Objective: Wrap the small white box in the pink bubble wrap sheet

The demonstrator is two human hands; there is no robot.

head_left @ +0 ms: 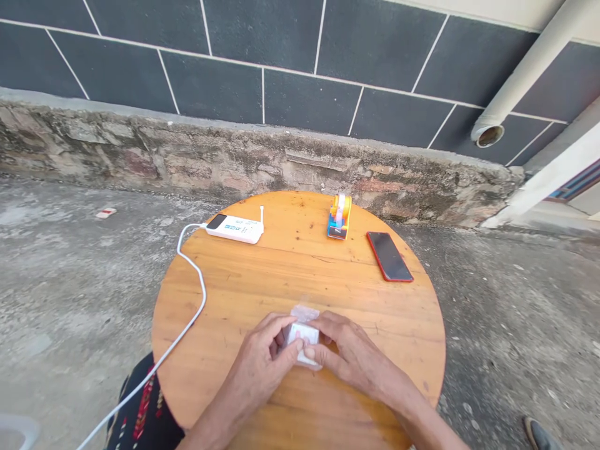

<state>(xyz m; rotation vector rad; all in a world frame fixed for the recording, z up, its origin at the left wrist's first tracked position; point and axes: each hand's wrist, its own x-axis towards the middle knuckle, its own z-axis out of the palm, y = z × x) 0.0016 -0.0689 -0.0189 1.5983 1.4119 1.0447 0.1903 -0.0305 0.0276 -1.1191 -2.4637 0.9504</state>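
- The clear film (304,312) might be creased or torn if it is pulled unevenly by the left hand (268,349) or right hand (344,347).
- The small white box (308,332) is gripped by the fingers of both, midway between the left and right edges of the table (220,300).
- Faint pink marks are seen on its pale, partly covered top.

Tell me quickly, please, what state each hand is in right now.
Left hand: closed on the left side of the small white box, thumb on top.
Right hand: closed on the box's right side, thumb also on top.
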